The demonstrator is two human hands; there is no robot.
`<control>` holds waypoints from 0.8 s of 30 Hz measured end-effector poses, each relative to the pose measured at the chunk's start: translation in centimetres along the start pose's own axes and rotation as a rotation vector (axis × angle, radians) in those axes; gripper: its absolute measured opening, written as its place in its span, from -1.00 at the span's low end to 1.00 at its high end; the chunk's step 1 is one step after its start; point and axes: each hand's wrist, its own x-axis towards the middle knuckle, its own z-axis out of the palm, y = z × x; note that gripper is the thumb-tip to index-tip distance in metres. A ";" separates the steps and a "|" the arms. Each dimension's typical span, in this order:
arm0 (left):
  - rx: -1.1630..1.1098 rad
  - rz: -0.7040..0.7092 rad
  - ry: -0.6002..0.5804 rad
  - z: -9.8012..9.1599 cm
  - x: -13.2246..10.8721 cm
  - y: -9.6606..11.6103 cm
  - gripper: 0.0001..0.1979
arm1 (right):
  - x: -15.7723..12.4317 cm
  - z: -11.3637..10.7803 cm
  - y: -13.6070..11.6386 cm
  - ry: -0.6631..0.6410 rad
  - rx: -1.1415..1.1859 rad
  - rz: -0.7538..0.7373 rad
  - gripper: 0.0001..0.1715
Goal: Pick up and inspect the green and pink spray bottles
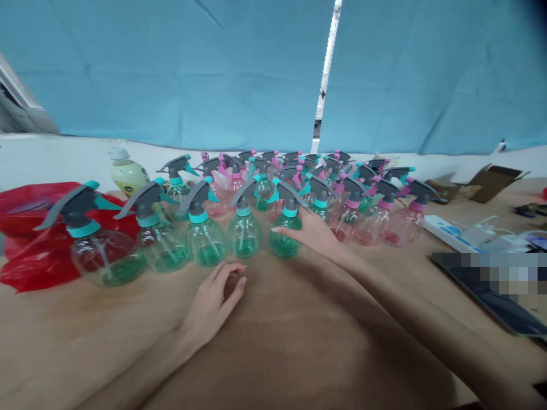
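My right hand (314, 230) is wrapped round the body of a green spray bottle (285, 242) with a turquoise collar and grey trigger head. The bottle stands upright at the front of a crowded group. To its left is a row of clear green spray bottles, among them one (245, 236) close by and another (207, 242) beside it. Pink spray bottles, such as one (408, 222) at the right end, stand on the other side. My left hand (216, 302) hovers or rests low over the table in front of the row, fingers curved, thumb apart, holding nothing.
Several more spray bottles crowd behind the front row. A red plastic bag (38, 239) and a pale yellow bottle (128, 173) are at the left. On the right are a power strip (448, 233), a dark tablet-like device (474, 293) and an open cardboard box (498, 183).
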 end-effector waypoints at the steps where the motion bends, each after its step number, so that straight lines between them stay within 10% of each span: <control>1: -0.012 -0.004 -0.005 0.1 0.1 0.1 -0.80 | -0.6 -0.2 -0.1 -0.002 -0.010 -0.006 -0.13; 15: -0.234 0.162 0.131 1.4 5.4 8.9 -0.33 | -7.8 -4.7 -1.4 -0.121 -0.043 -0.055 -0.34; 24: -0.430 0.131 0.086 2.8 8.2 11.8 -0.46 | -9.5 -5.8 -1.4 -0.183 0.123 -0.137 -0.35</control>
